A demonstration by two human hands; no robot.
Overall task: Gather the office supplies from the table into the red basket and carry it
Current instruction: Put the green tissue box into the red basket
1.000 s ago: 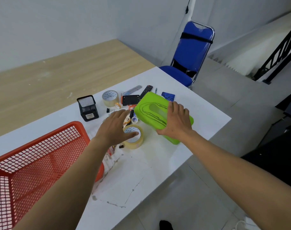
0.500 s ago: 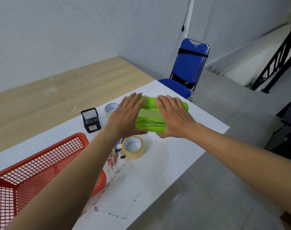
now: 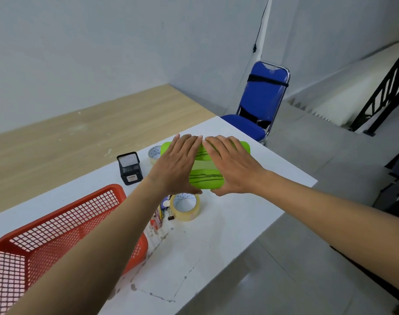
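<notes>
- The green box (image 3: pixel 205 178) is at the frame's centre, above the white desk (image 3: pixel 194 258); it cannot be told whether it rests on the desk or is held just off it.
- The left grip (image 3: pixel 178 167) lies flat on the box's left half, fingers straight and together, pointing to the far edge, with the thumb along the near edge.
- The right grip (image 3: pixel 232 169) mirrors it on the right half, fingers straight and spread flat, with the thumb at the near edge; the two index fingertips almost meet over the far edge.
- Neither grip is curled; both are laid open against the box.
- Just below the box, a roll of clear tape (image 3: pixel 186 206) lies flat on the desk, with a black clip (image 3: pixel 170 217) touching its left side.
- Left of the clip, some pens (image 3: pixel 158 215) show beside the left forearm, partly hidden by it.
- A second roll (image 3: pixel 154 153) peeks out at the box's upper left.
- A black mesh holder (image 3: pixel 129 168) stands upright further left, apart from the box.
- The red basket (image 3: pixel 12 280) sits at the lower left of the frame on the desk, partly under the left forearm.
- A wooden top (image 3: pixel 80 137) adjoins the desk at the left.
- A blue chair (image 3: pixel 264 98) stands at the upper right, past the desk's far corner.
- A black railing (image 3: pixel 385 94) is at the right edge.
</notes>
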